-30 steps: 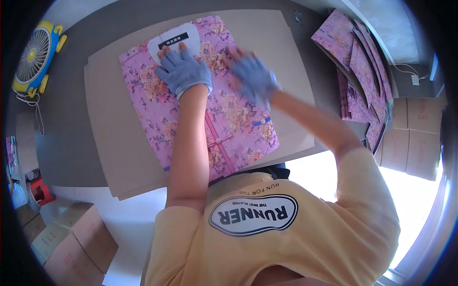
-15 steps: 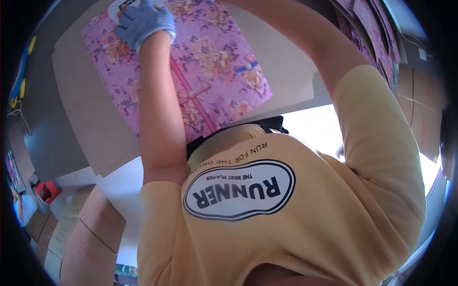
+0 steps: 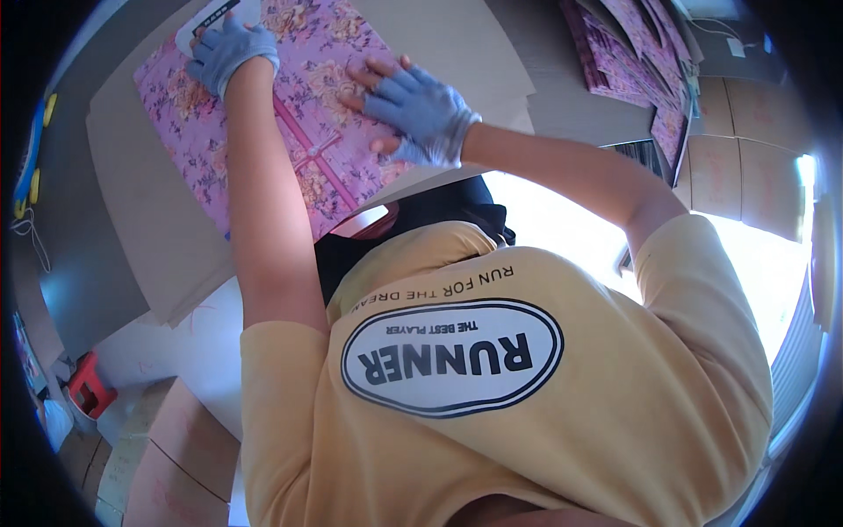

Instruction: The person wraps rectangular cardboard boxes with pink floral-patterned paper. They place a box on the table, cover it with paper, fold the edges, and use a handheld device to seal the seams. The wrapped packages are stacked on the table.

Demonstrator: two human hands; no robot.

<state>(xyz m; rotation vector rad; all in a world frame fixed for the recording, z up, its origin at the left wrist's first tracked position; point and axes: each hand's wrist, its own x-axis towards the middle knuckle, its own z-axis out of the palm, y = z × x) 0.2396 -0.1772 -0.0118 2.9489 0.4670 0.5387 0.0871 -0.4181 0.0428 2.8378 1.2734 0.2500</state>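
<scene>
A pink floral-printed fabric piece (image 3: pixel 307 132) was seen spread flat on a sheet of brown cardboard (image 3: pixel 140 202) laid over a grey worktable (image 3: pixel 61 246), directly in front of a person in a yellow printed T-shirt (image 3: pixel 492 395). The left hand (image 3: pixel 230 51), gloved in pale blue, was pressed down near the fabric's far corner, its fingers bent and resting on the cloth beside a white card with black print (image 3: pixel 215 16); nothing was seen clamped in it. The right hand (image 3: pixel 420 110), likewise gloved with the fingertips left bare, was laid flat on the fabric's right side, fingers spread apart and palm down, gripping nothing. A darker pink band (image 3: pixel 312 145) was shown running diagonally across the cloth between the two forearms. A stack of similar pink floral pieces (image 3: pixel 641 61) was piled at the table's far right, well apart from the hands. Brown cartons (image 3: pixel 176 457) were visible on the floor at lower left, with a small red stool (image 3: pixel 88 386) near them.
</scene>
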